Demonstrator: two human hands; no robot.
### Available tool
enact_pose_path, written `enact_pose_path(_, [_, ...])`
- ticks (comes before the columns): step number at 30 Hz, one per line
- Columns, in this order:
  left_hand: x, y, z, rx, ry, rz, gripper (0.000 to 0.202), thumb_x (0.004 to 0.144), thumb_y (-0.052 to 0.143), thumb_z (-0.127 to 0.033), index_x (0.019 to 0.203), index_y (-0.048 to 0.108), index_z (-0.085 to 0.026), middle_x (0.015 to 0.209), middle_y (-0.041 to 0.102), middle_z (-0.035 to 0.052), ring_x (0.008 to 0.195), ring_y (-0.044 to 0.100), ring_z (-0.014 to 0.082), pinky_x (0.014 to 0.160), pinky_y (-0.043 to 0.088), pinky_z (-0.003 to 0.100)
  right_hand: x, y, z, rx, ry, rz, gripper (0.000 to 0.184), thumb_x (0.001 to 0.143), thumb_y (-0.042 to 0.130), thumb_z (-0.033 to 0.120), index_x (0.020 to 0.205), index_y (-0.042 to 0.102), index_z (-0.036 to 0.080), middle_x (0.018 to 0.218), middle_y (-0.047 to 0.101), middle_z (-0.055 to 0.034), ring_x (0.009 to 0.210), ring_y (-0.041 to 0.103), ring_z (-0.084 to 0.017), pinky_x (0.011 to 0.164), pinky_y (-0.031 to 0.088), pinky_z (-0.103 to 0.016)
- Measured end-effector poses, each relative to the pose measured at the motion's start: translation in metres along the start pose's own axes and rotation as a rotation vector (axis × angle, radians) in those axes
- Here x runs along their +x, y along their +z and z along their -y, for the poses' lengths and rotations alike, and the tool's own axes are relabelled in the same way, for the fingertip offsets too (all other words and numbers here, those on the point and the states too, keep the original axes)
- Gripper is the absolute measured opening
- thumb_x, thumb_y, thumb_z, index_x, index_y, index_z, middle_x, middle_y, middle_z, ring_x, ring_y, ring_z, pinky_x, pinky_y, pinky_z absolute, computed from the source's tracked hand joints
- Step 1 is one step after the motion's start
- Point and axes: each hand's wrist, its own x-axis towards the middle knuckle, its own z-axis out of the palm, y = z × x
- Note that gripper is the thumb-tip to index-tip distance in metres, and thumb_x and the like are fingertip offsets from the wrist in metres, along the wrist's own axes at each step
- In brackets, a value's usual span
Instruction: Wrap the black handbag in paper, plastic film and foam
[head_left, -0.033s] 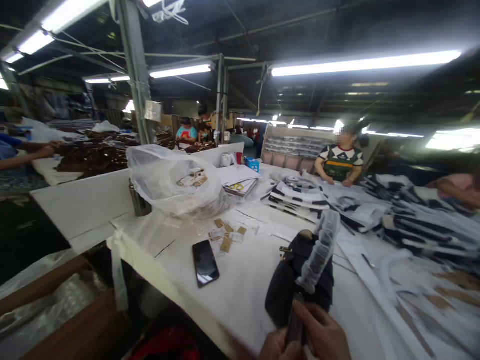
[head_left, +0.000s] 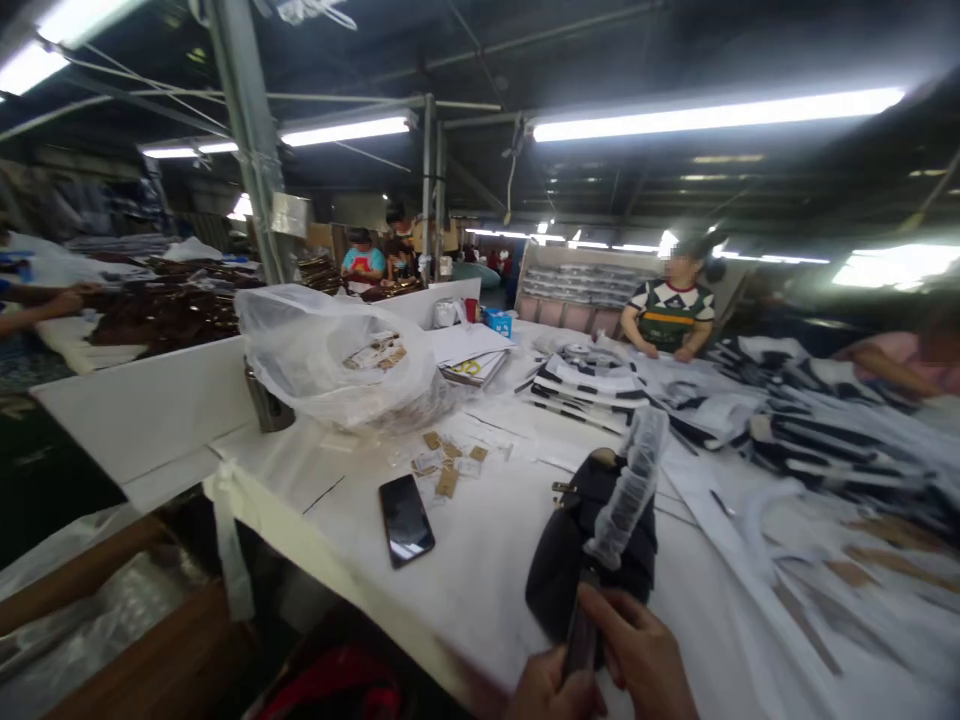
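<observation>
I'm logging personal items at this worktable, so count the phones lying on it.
1. The phone lies on the white table, left of the dark bag and nearer the camera than the brown tags. Another could be hidden, say behind the plastic bag.

This is a big workshop: long tube lights (head_left: 720,115), people (head_left: 667,312) working, and black-and-white piles (head_left: 589,383) on a bench (head_left: 480,560).

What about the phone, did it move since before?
No. The phone lies in the same spot on the white table, beside the brown tags; only the whole view has shifted slightly.
</observation>
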Motion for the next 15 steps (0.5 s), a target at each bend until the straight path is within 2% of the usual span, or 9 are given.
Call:
enact_pose_path(2, [-0.012,-0.005,0.003,0.045,-0.057,0.085,0.057,0.072,0.053,-0.073,0.074,0.059,-0.016,0.054,0.051,-0.0005,0.045,0.041,0.0097,0.048,0.03,0.024,-0.002,0.001,0.003,0.068,0.035,0.017,0.048,0.064,0.073,0.063,0.069,0.07,0.015,0.042,0.045,0.0039,0.036,0.034,-0.008,0.035,0.028,-0.023])
enact_pose_path(4, [-0.027,-0.014,0.009,0.097,-0.113,0.2,0.06,0.075,0.048,-0.073,0.072,0.059,-0.015,0.053,0.052,0.0002,0.043,0.04,0.0088,0.046,0.028,0.022,-0.002,0.002,0.007,0.099,0.045,0.032,0.046,0.066,0.074,0.06,0.071,0.07,0.014,0.044,0.047,0.0042,0.037,0.035,-0.008,0.037,0.029,-0.022])
enact_pose_path(6, [-0.041,-0.025,0.013,0.183,-0.159,0.315,0.055,0.079,0.048,-0.067,0.069,0.061,-0.014,0.054,0.053,0.0006,0.045,0.042,0.0084,0.046,0.028,0.021,-0.001,0.001,0.01,0.072,0.062,0.047,0.045,0.066,0.073,0.059,0.072,0.071,0.014,0.046,0.052,0.0025,0.036,0.039,-0.008,0.037,0.031,-0.022])
enact_pose_path(8, [-0.056,-0.036,0.011,0.305,-0.185,0.392,0.044,0.082,0.052,-0.053,0.069,0.064,-0.013,0.059,0.057,0.0008,0.051,0.046,0.0087,0.048,0.031,0.02,0.001,-0.004,0.009,0.016,0.074,0.086,0.046,0.067,0.071,0.06,0.07,0.072,0.014,0.056,0.064,-0.0024,0.035,0.043,-0.009,0.037,0.033,-0.023])
enact_pose_path(11, [-0.072,-0.053,-0.012,0.399,-0.288,0.436,0.03,0.084,0.055,-0.041,0.074,0.066,-0.015,0.062,0.062,0.0,0.054,0.052,0.0097,0.05,0.035,0.019,0.001,-0.02,0.0,-0.029,0.058,0.073,0.052,0.073,0.064,0.065,0.067,0.071,0.014,0.07,0.072,-0.0077,0.036,0.046,-0.009,0.038,0.036,-0.024])
enact_pose_path(13, [-0.076,-0.062,-0.035,0.334,-0.363,0.447,0.031,0.084,0.055,-0.044,0.08,0.064,-0.015,0.063,0.064,0.0003,0.051,0.054,0.0104,0.049,0.037,0.019,-0.002,-0.037,-0.01,-0.031,0.034,-0.012,0.055,0.077,0.06,0.067,0.068,0.071,0.014,0.07,0.072,-0.0077,0.038,0.047,-0.009,0.042,0.039,-0.024])
enact_pose_path(15, [-0.073,-0.072,-0.06,0.243,-0.34,0.418,0.034,0.085,0.057,-0.048,0.084,0.063,-0.015,0.065,0.066,0.0015,0.051,0.055,0.0105,0.05,0.039,0.02,-0.004,-0.056,-0.022,-0.047,0.031,-0.1,0.053,0.078,0.06,0.066,0.072,0.072,0.014,0.072,0.073,-0.007,0.04,0.048,-0.009,0.044,0.042,-0.024])
